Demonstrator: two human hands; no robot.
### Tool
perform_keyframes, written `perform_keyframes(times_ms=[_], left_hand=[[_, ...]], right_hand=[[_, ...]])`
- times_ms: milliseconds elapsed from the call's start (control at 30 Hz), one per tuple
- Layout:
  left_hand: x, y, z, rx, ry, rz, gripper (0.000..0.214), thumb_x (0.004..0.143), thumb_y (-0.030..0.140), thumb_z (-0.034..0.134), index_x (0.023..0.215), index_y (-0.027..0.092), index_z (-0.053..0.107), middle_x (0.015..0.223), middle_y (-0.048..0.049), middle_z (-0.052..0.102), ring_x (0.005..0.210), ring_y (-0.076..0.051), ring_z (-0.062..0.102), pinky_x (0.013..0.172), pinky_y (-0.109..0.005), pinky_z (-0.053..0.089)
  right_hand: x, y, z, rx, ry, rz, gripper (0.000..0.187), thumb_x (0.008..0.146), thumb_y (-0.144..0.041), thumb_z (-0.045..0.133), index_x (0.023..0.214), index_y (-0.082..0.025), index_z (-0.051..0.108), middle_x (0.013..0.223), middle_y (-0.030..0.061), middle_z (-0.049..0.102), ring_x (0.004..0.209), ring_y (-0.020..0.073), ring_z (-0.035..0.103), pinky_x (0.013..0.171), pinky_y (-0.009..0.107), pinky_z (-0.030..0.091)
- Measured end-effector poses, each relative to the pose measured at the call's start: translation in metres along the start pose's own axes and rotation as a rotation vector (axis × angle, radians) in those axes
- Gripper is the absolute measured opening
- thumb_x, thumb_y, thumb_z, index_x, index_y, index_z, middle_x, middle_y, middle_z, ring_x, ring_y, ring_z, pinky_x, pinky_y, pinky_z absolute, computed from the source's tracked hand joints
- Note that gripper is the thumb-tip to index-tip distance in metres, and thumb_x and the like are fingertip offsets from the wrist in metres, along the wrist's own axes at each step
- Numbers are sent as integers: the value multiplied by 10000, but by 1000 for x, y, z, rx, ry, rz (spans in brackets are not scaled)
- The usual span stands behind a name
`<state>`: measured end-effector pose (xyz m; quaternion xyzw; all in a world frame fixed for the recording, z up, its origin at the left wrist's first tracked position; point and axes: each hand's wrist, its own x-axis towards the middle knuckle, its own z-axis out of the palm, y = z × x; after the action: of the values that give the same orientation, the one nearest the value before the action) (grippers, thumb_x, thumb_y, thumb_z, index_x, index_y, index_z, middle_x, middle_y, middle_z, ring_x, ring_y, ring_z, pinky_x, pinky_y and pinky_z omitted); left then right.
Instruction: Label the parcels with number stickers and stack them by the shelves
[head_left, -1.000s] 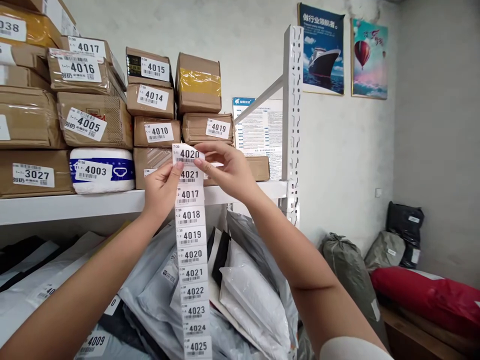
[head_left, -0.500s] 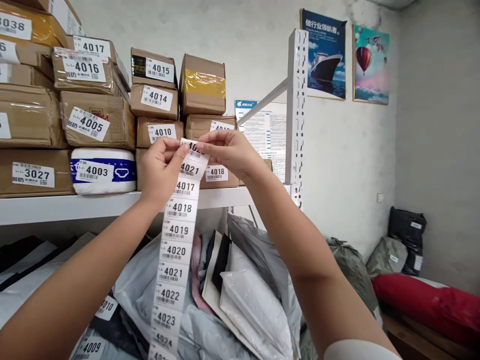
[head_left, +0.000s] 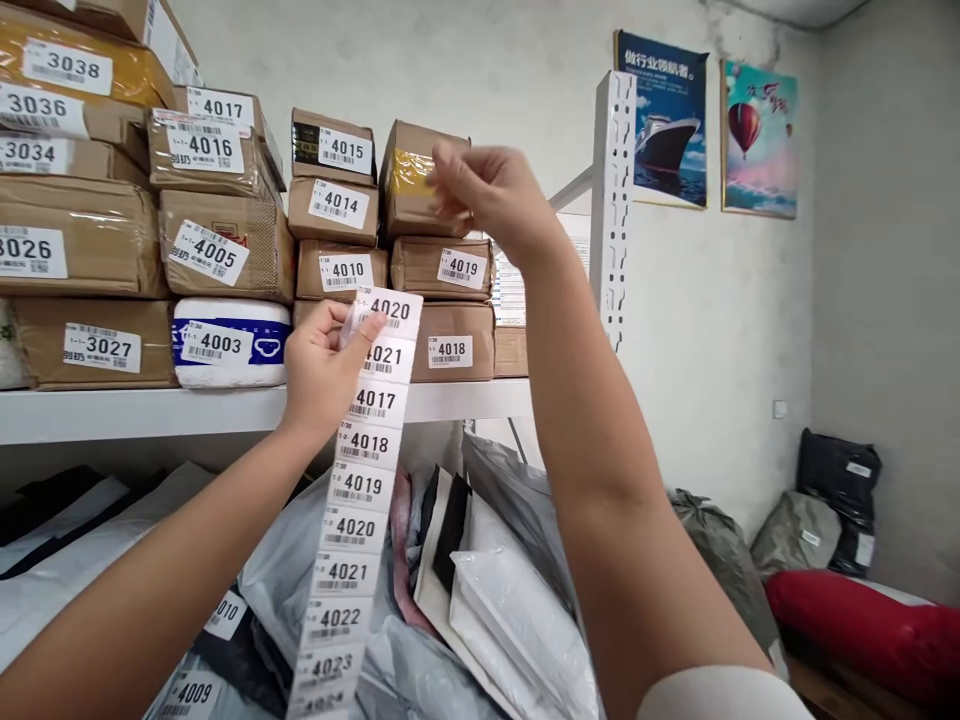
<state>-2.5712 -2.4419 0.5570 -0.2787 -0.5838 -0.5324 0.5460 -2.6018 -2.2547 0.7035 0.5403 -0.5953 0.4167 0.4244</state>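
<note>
In my left hand point(head_left: 319, 365), a long strip of white numbered barcode labels point(head_left: 360, 485) is pinched near its top, thumb over the label 4020. The strip hangs down past the shelf edge, its labels running on to 4023 and beyond. My right hand point(head_left: 491, 195) is raised in front of a brown box with yellow tape point(head_left: 411, 175). Its fingers are smeared by motion, so I cannot see whether they touch the box or hold anything. Just below that hand sits a box labelled 4019 point(head_left: 435, 265), with a box labelled 4018 point(head_left: 454, 335) under it.
Stacked labelled cartons point(head_left: 79, 240) fill the left of the white shelf point(head_left: 150, 412). Grey and white plastic mailer bags point(head_left: 517, 610) crowd the space below. A perforated upright post point(head_left: 611, 200) stands at the right. Bags and a red bundle point(head_left: 855, 620) lie beyond it.
My right hand has left the top of the label strip and moved up to the yellow-taped box. My left hand still pinches the strip. The view has shifted slightly left.
</note>
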Motion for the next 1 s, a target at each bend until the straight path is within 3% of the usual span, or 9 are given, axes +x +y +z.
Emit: perform_keyframes(times_ms=[67,133,233,333,500,600,700,867,1000], left_hand=[[1,-1,-3,17,77,70,285,790,415,708,684,228,521,572,56,542,493,-90,482,456,-224,358],[6,0,-4,41,133,117,323,798,437,698,670,231,484,570,62,491,516,-92,468,480,-230,355],[13,1,-2,29,165,129,341,798,468,690,681,234,470,595,57,493,574,-106,507,520,-234,382],[17,2,2,-40,98,79,310,784,448,706,710,231,498,664,34,582,629,-124,572,544,-237,426],[4,-5,3,12,-21,-16,289,746,379,753,665,223,523,583,35,602,512,-111,552,434,-214,383],[-10,-11,-1,23,-43,-73,283,752,393,744,677,226,528,573,37,623,468,-111,546,400,-211,377],[-21,-14,-6,19,-38,-120,286,758,413,736,690,229,528,580,32,645,464,-116,562,393,-211,390],[-28,-16,-13,19,-11,-112,297,750,411,747,684,228,524,532,53,590,434,-97,519,381,-202,353],[-29,-17,-15,27,-11,-99,287,754,406,745,695,222,532,544,53,586,450,-93,527,394,-195,362]], right_hand=[[-13,-11,5,34,-299,70,383,682,-570,770,749,-209,661,729,14,677,682,154,632,535,277,502],[-31,-20,18,53,-387,65,425,595,-530,840,809,-204,674,730,10,680,689,166,638,523,282,513],[-51,-22,41,35,-246,24,394,622,-508,831,795,-202,653,694,2,667,692,169,641,530,289,531],[-46,-13,49,-42,-46,-57,322,704,-480,789,770,-212,622,725,7,670,735,174,655,577,295,547],[3,16,15,-115,357,-122,230,809,-399,717,745,-235,570,763,9,669,703,145,640,573,283,526],[34,36,-7,-224,315,-23,263,781,-392,738,672,-241,552,659,-9,631,639,145,628,560,299,508],[49,50,-12,-391,327,9,309,710,-369,793,639,-237,522,648,-5,597,701,177,646,598,311,515],[41,47,-1,-540,451,15,397,618,-280,861,673,-264,467,748,24,571,871,288,613,716,437,541],[30,31,14,-449,591,33,537,620,-403,861,954,-286,458,1020,93,572,1118,361,504,931,549,465]])
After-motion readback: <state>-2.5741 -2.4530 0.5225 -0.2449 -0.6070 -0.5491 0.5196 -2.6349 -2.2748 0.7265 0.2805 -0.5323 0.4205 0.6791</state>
